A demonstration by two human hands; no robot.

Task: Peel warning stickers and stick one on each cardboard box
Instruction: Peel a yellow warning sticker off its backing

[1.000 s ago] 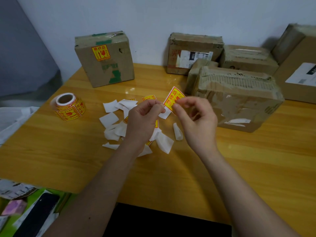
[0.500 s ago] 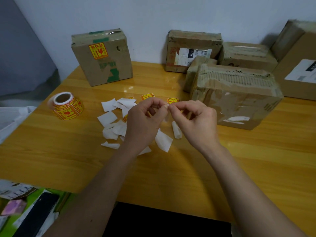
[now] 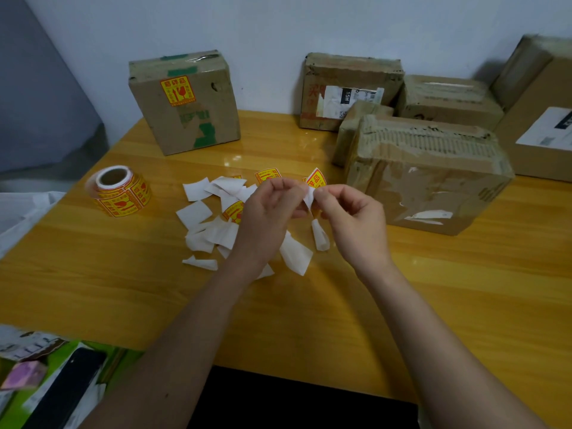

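Warning sticker (image 3: 316, 180), yellow and red, is pinched between our two hands above the wooden bench (image 3: 433, 289). Our left hand (image 3: 266, 218) pinches the white backing (image 3: 308, 198) with curled fingers; our right hand (image 3: 353, 221) pinches the sticker's lower edge, so both hands are closed on it. Beneath them lie loose white backing scraps (image 3: 198, 212) and further stickers. Left of these stands the sticker roll (image 3: 119, 190). Just right of our hands sits a torn cardboard box (image 3: 427, 171). Farther back, against the wall, a labelled box (image 3: 185, 100) already carries a sticker, and other boxes (image 3: 349, 88) stand beside it.
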